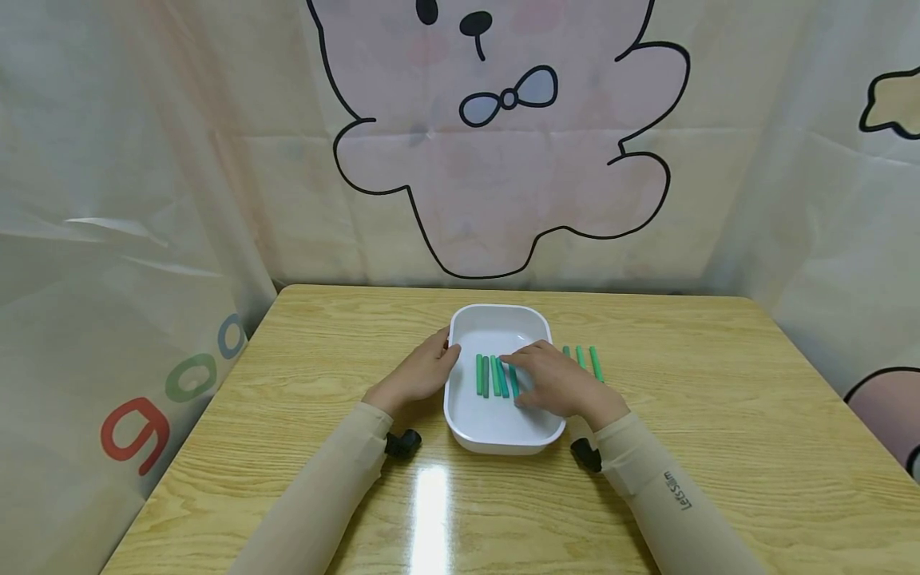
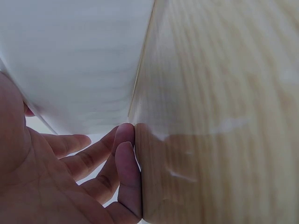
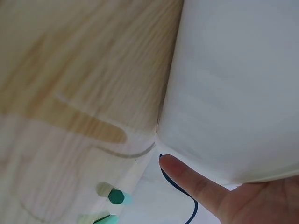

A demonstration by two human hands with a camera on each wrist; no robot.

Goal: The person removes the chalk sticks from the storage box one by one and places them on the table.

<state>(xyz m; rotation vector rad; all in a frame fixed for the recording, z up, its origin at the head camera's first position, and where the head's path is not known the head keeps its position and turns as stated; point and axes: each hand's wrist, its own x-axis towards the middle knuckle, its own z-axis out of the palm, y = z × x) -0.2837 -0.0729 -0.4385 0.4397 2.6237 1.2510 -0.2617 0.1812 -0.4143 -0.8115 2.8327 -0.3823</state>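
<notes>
A white plastic tray (image 1: pixel 496 423) stands on the wooden table. My left hand (image 1: pixel 426 366) holds its left side, thumb over the rim; in the left wrist view, the fingers (image 2: pixel 98 161) lie beneath and along the outer wall. Inside, several short green sticks (image 1: pixel 485 377) form a row, some lighter, some bluish. My right hand (image 1: pixel 557 375) reaches over the right rim. Its thumb and forefinger are at the two ends of the rightmost teal stick (image 1: pixel 513 381), seemingly pinching it. The right wrist view shows only one finger (image 3: pixel 196 184) clearly; the fingertips at the stick are hidden there.
Three more green sticks (image 1: pixel 580 356) lie on the table to the right of the tray, partly behind my right hand. One shows a six-sided end (image 3: pixel 116 196). The table (image 1: pixel 345 319) backs onto a curtain (image 1: pixel 726 160) printed with a cartoon bear.
</notes>
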